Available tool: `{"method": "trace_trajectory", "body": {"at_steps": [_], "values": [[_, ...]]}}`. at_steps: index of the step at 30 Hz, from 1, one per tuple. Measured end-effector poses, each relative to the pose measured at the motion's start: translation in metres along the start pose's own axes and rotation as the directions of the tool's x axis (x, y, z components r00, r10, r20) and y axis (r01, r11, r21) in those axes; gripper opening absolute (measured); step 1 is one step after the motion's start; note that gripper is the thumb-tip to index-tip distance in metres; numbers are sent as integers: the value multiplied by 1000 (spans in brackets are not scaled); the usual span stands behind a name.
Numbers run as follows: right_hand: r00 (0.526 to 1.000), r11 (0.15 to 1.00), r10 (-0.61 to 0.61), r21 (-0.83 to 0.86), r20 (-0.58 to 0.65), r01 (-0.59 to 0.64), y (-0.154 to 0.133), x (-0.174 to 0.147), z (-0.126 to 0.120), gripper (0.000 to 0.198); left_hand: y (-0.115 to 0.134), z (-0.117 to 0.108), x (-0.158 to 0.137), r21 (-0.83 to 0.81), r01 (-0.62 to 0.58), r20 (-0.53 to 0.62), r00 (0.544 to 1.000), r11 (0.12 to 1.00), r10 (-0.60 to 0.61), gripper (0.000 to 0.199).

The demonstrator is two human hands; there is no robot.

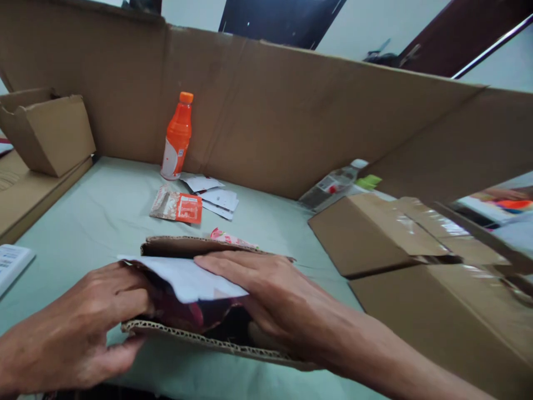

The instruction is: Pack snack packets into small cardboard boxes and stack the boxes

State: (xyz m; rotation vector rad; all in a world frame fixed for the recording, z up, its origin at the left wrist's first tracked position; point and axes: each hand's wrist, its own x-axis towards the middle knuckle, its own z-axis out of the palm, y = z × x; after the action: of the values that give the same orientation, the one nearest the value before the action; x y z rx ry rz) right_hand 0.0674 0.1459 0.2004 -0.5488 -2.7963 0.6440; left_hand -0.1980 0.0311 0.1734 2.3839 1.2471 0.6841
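Note:
An open cardboard box (pixel 200 340) lies at the front middle, its corrugated near edge toward me. My left hand (pixel 97 319) is closed at its left end, thumb outside the near wall and curled fingers inside the opening. A white paper card (pixel 181 276) sticks up out of the box, tilted and slightly bent. My right hand (pixel 266 289) grips the card's right side, index finger on top and the other fingers partly hidden in the box. Under the card, a dark red, shiny packet (pixel 187 311) shows in part.
Behind the box lie a red-and-white packet (pixel 177 206), white cards (pixel 219 200) and a pink packet (pixel 233 238). An orange bottle (pixel 178 136) stands by the cardboard wall (pixel 270 111). A clear bottle (pixel 333 183) leans near closed boxes (pixel 366 233) at right. Another box (pixel 54 133) is left.

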Motion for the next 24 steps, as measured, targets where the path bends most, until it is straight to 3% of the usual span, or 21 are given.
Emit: {"method": "trace_trajectory", "body": {"at_steps": [5, 10, 15, 20, 24], "values": [[991, 974, 107, -211, 83, -87, 5, 0, 3, 39, -1, 1, -2, -4, 29, 12, 1000, 1000, -29, 39], [963, 965, 61, -263, 261, 10, 19, 2, 5, 28, -1, 1, -2, -37, 18, 6, 1000, 999, -18, 29], [938, 882, 105, -467, 330, 66, 11, 10, 7, 21, -3, 3, -4, -59, 26, 6, 1000, 998, -25, 33], [805, 912, 234, -411, 546, 13, 8, 39, 13, 19, -6, 7, -8, 150, 50, -32, 998, 987, -46, 37], [764, 950, 262, -299, 589, -95, 8, 37, 8, 25, -7, 8, -7, 141, 14, -30, 1000, 990, -9, 40]]}}
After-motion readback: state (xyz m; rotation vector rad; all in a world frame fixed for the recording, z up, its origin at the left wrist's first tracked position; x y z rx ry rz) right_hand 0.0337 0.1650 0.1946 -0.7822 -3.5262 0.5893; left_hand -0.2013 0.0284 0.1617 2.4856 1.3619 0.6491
